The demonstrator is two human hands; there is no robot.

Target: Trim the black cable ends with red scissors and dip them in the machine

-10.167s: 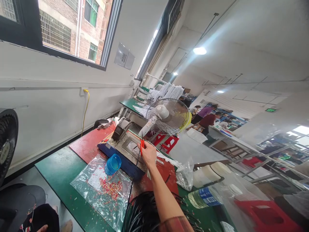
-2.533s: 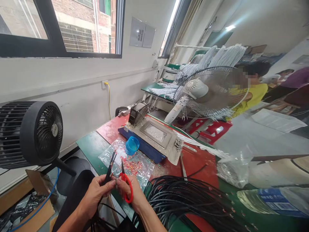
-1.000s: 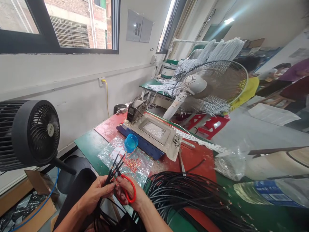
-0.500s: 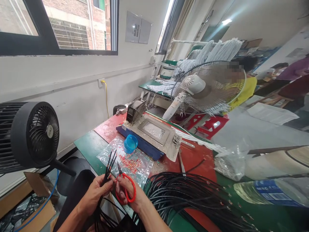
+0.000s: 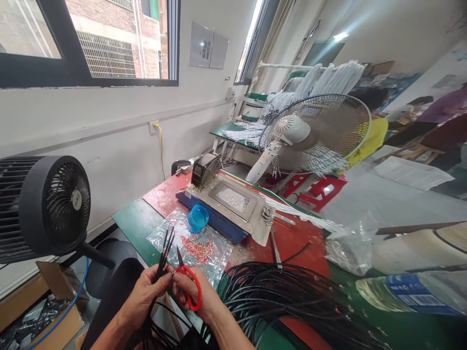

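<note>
My left hand [image 5: 151,290] is closed round several black cables [image 5: 166,248], whose ends stick up above the fingers. Red-handled scissors [image 5: 193,287] sit in my right hand [image 5: 199,291], blades pointing up and away. The thumb and forefinger of that hand meet near the left thumb, at a cable end too small to make out. Beyond the blades, red and yellowish clippings [image 5: 199,249] lie scattered on a clear plastic bag [image 5: 155,236]. A big bundle of black cables [image 5: 277,296] spreads over the table to the right of my right forearm.
A blue cup [image 5: 198,218] stands by a blue-based soldering pot [image 5: 228,197] with a small fan [image 5: 206,167] on it. Tweezers [image 5: 275,250] lie near the cables. A bottle [image 5: 408,291] lies at right, a black fan [image 5: 54,204] at left, a large fan [image 5: 292,129] behind. People sit farther back.
My right hand has turned slightly, and the scissor handles have shifted a little left and down. The left hand still grips the cables in nearly the same place.
</note>
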